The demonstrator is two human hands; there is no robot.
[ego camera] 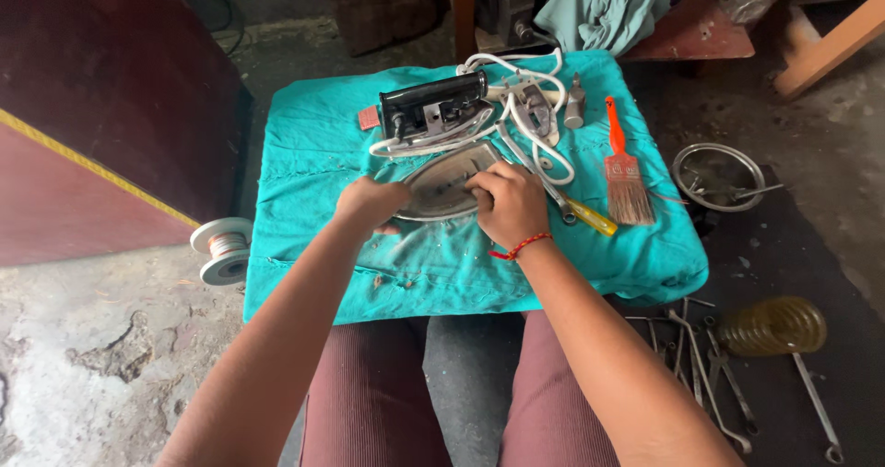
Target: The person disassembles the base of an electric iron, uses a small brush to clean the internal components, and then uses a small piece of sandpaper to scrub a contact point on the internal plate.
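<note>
A grey metal iron soleplate (444,183) lies flat on a teal cloth (313,153) that covers a low table. My left hand (371,203) grips its near left edge. My right hand (506,204), with a red thread band at the wrist, holds its right side. Just beyond the plate sits the iron's black upper body (433,106), with a white power cord (535,126) looped around it. A yellow-handled screwdriver (586,214) lies by my right hand.
An orange-handled paintbrush (625,167) lies on the cloth's right side. On the floor are a steel bowl (717,177) with small parts, a wire spool (222,250), several wrenches (710,375) and a yellow coiled hose (772,326). A dark red cabinet (101,107) stands left.
</note>
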